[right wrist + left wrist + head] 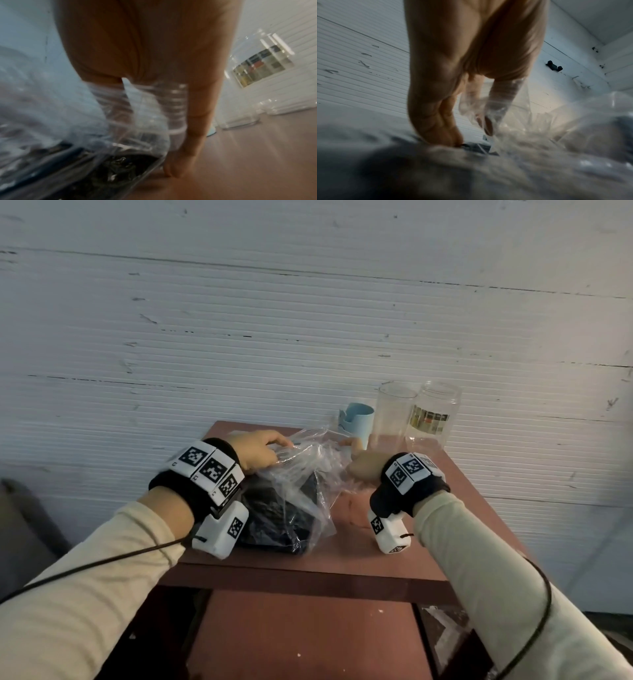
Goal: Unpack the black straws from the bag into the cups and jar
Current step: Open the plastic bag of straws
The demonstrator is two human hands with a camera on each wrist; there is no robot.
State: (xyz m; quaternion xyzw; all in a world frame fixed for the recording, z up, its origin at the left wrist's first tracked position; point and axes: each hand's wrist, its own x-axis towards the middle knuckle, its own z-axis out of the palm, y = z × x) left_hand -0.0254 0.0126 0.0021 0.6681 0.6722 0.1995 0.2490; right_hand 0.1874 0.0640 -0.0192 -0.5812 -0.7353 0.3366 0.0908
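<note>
A clear plastic bag of black straws lies on the red-brown desk — the left hand and the right hand each grip its mouth, fingers curled into the film. Behind the bag, along the white wall, stand 3 vessels: a blue cup, a clear cup, a clear jar.

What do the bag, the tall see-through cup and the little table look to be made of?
Bag: thin clear plastic film, glossy and crinkled. Tall cup: clear glass or hard plastic; I cannot tell which. Table: reddish-brown, smooth, faintly reflective, perhaps painted or laminated board.
</note>
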